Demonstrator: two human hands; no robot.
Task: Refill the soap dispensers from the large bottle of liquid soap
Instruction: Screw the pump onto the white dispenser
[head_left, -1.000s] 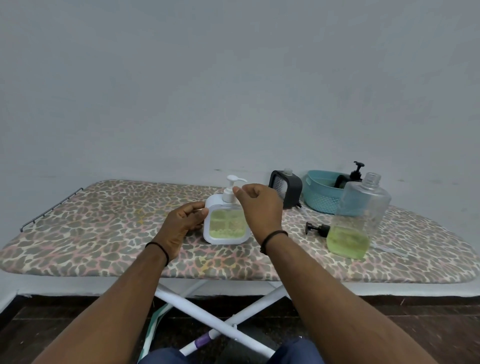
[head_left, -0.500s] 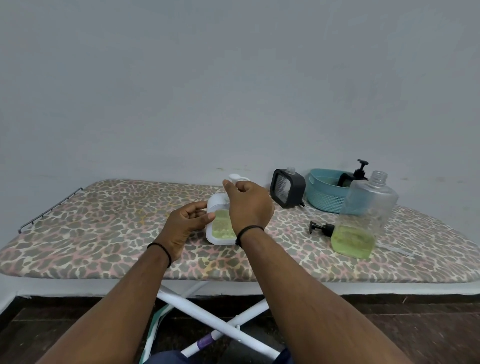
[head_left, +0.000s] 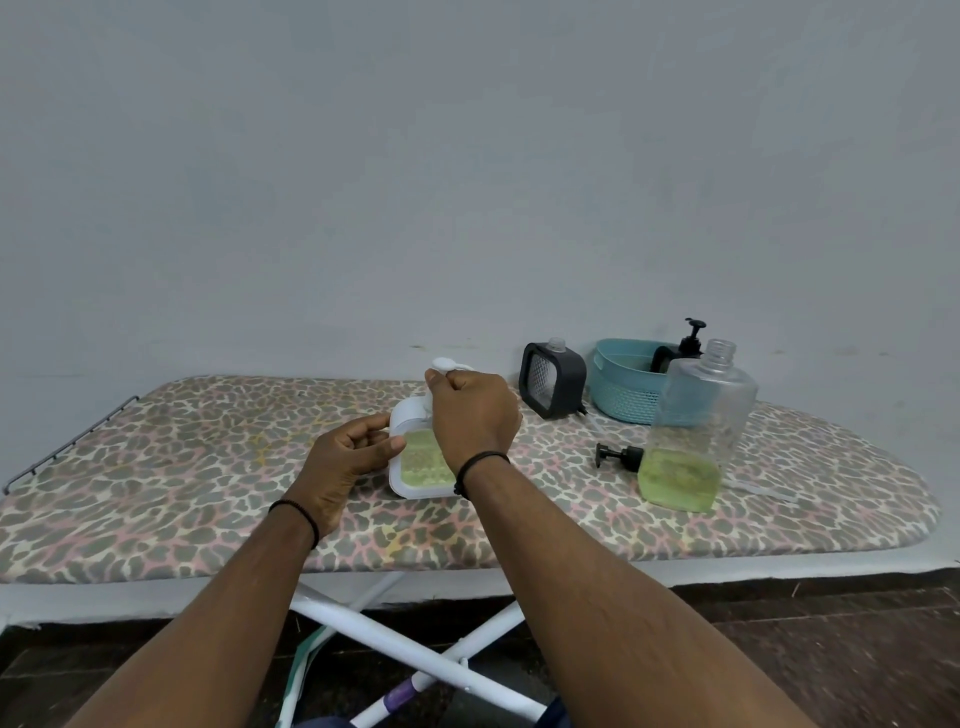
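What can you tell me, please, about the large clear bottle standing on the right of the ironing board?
The large clear plastic bottle stands upright on the leopard-print ironing board, right of both hands, which do not touch it. It is squarish with sloping shoulders and a threaded neck, uncapped. Yellow-green liquid soap fills only its bottom part. A black pump head lies beside its base; a teal basket sits behind it.

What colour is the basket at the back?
The basket is light teal blue with a woven-look wall, seen in the head view.
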